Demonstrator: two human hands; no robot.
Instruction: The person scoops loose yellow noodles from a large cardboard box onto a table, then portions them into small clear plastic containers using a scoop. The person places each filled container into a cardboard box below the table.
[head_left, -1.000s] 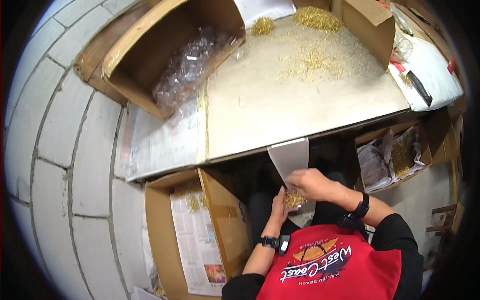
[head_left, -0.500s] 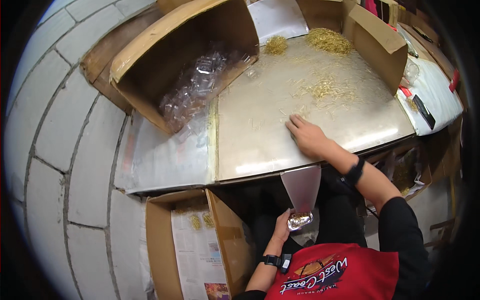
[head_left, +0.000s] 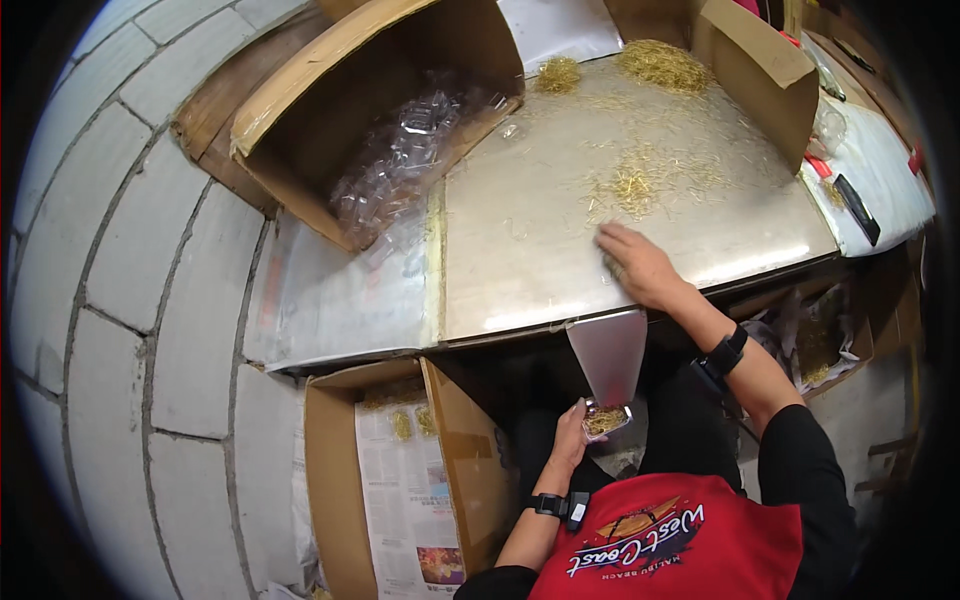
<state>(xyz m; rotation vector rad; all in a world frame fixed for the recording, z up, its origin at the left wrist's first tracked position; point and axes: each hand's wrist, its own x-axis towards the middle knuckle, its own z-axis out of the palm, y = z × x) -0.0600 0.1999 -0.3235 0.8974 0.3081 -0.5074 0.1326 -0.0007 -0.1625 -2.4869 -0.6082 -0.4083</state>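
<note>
My left hand [head_left: 571, 432] grips a small clear plastic box [head_left: 628, 413] below the table's front edge. Thin gold-coloured pieces fill much of it; they look like small clips or pins, too fine to name. A pale tapering chute [head_left: 611, 350] slopes down from the table edge to the box's mouth. On the smooth tabletop [head_left: 520, 275], my right hand [head_left: 640, 268] lies palm down just above the chute, fingers outstretched and slightly blurred. Past its fingertips spreads a loose scatter of the gold pieces [head_left: 633, 185]. What lies under the palm is hidden.
Farther back are a large gold heap [head_left: 665, 66] and a smaller one [head_left: 558, 75]. A tipped cardboard box [head_left: 330, 75] at left holds clear plastic boxes [head_left: 400, 150]. Below stands a newspaper-lined carton [head_left: 470, 470]. A black object [head_left: 857, 210] lies on white wrapping at right.
My right hand has drawn nearer the table edge and chute. More gold pieces show in the box in my left hand. The whole view has shifted slightly.
</note>
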